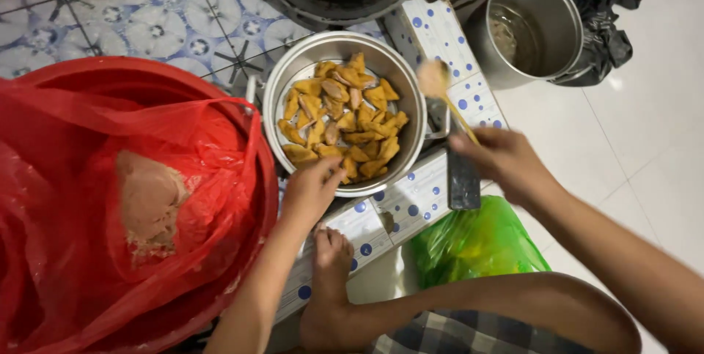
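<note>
Overhead view from a head-worn camera, looking down at a person seated on a tiled floor.

At far left, a red plastic bag (88,178) lines a round red tub (110,72). A mound of pale brown paste (150,204) sits inside the bag.

Right of it, the left hand (312,189) reaches over the near rim of a round metal steamer pan (345,42). Its fingers are pinched closed on one golden-yellow stuffed tofu piece (345,167) at the pan's near edge. Many more such pieces (341,112) lie packed in a single layer across the pan's floor. The pan stands on a low ledge of white tile with blue dots (433,31).

Below the pan, the person's bare foot (330,251) rests on the ledge.

Further right, the right hand (502,160) grips a thin wooden stick (462,123), fingers wrapped around its lower end. A blurred dab of paste (433,77) clings to its tip, just above the pan's right rim.

To do this well, it seems wise to steady the piece firmly and press the paste in gently, so the skin does not tear.

A green plastic bag (477,240) lies under the right forearm. At upper right stand an empty metal pot (532,24) and a dark cloth (605,9).
</note>
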